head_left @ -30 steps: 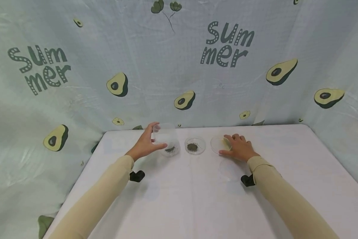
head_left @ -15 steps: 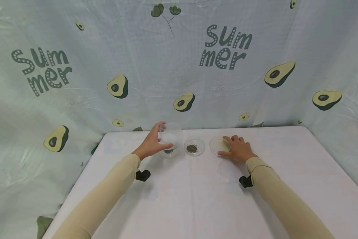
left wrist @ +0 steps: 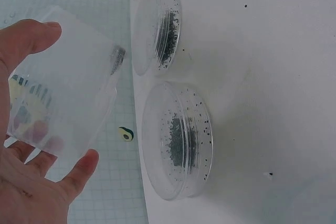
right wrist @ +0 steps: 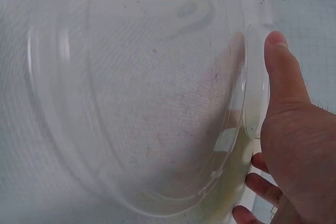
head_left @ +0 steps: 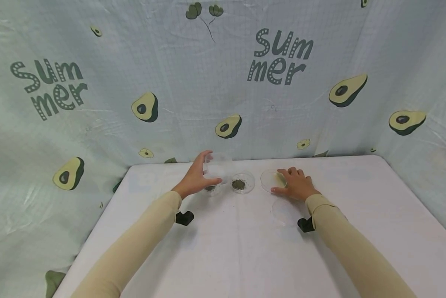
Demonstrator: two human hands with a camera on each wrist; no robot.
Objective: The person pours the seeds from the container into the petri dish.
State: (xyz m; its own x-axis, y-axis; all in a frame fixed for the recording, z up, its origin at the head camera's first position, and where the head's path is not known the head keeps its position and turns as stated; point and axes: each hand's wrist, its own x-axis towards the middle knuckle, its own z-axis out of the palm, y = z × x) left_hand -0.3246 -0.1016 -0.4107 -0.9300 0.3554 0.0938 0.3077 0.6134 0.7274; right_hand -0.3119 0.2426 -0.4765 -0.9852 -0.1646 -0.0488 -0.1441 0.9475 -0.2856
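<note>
My left hand (head_left: 197, 176) grips a clear plastic container (left wrist: 73, 87), its thumb on one side and fingers on the other. Dark grains lie gathered in one corner of the container, which tilts in the left wrist view. Below it is a petri dish (left wrist: 202, 150) holding a small heap of dark grains. A second petri dish (head_left: 250, 182) with similar grains stands just to its right. Farther right, my right hand (head_left: 296, 185) holds the edge of a third petri dish (head_left: 269, 181), thumb and fingers spread around it; something pale yellow shows by the fingers.
A clear round lid or dish (head_left: 282, 213) lies in front of my right hand, close under the wrist. Stray dark grains dot the white tabletop (left wrist: 262, 103). A printed cloth (head_left: 185, 82) hangs just behind the table's back edge.
My left hand has moved to the right with the container, which now stands nearer the middle petri dish. The right hand has stayed in place.
</note>
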